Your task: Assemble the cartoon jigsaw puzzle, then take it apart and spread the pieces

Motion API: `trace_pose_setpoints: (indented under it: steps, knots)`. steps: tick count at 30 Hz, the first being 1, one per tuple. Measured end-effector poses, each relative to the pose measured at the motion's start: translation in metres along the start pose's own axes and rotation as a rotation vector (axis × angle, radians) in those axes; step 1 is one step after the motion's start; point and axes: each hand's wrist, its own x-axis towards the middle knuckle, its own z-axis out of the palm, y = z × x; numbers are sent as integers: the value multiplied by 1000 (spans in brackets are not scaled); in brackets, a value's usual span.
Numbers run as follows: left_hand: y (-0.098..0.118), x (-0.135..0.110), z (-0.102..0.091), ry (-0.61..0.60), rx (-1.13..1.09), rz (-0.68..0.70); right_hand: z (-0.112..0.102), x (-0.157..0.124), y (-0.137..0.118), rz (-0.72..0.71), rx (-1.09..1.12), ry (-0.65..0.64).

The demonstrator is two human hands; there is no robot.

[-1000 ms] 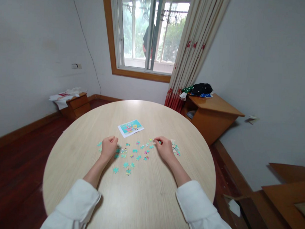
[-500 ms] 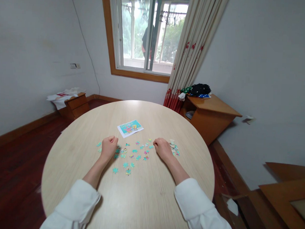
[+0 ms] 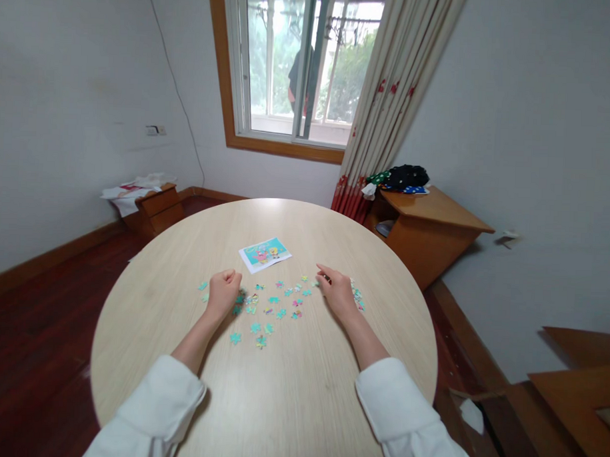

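Observation:
Jigsaw puzzle pieces in teal, yellow and pink lie scattered over the round table between my hands. My left hand rests as a fist at the left edge of the spread, beside several teal pieces; whatever it may hold is hidden. On the other side my right hand has its thumb and forefinger apart, close to a small piece at the fingertips. Behind that hand, a pile of pieces is partly covered. A picture card with cartoon figures lies flat beyond the pieces.
A wooden cabinet with dark cloths on top stands past the table's right side, near a long curtain. Far left is a low wooden stand with white cloth. A person shows behind the window.
My right hand's fingers have spread from a closed pose, and the hand has turned slightly. My left fist keeps its pose. The whole view has shifted a little.

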Motion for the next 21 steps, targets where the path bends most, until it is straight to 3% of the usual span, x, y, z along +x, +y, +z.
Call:
trace_pose_setpoints:
  steps: [8, 21]
  knots:
    - [4, -1, -1, 8, -25, -30, 7, 0, 9, 1, 105, 4]
    - [2, 0, 0, 1, -17, -35, 7, -3, -3, 83, 240, 5]
